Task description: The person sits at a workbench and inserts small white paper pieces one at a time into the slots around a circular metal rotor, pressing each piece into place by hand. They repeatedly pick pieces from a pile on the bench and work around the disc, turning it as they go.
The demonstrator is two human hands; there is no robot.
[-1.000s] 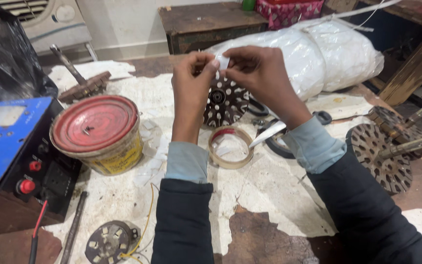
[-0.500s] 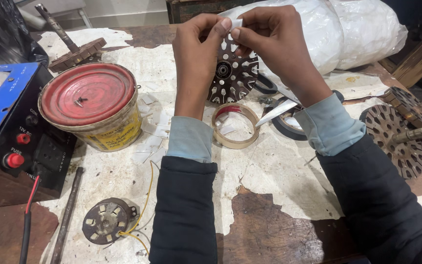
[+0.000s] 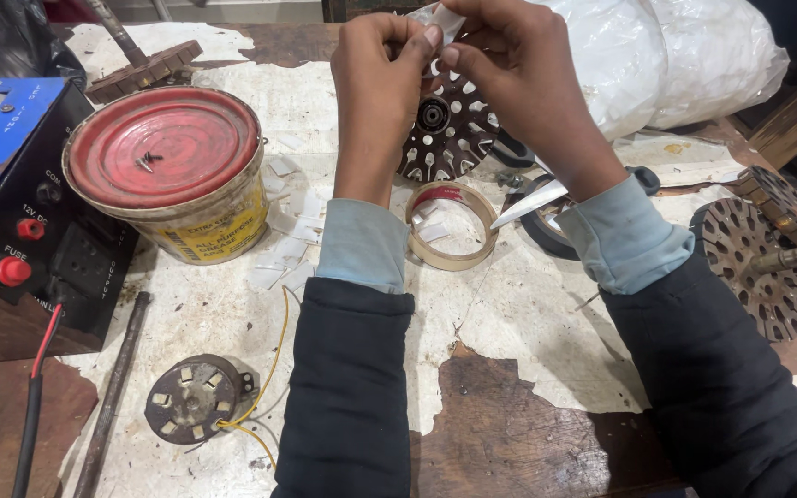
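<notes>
Far left: a blue power supply box (image 3: 2, 175) is seen, a red-lidded tin (image 3: 166, 175) just beside it. Below, a small round stator (image 3: 194, 398) with yellow wire lies on the worn bench (image 3: 528, 314). Centre: the left hand (image 3: 375, 78) is raised, fingertips pinched on a small white strip (image 3: 437, 17). The same strip is gripped by the right hand (image 3: 518, 65). Beneath them, a slotted rotor disc (image 3: 445, 134) and a tape roll (image 3: 451, 226) are noted. Far right: a second slotted disc (image 3: 758, 267).

One camera sits on the person's head, looking down and forward at the table (image 3: 509, 304) from close up, with both arms coming in from the near edge, hands held far
</notes>
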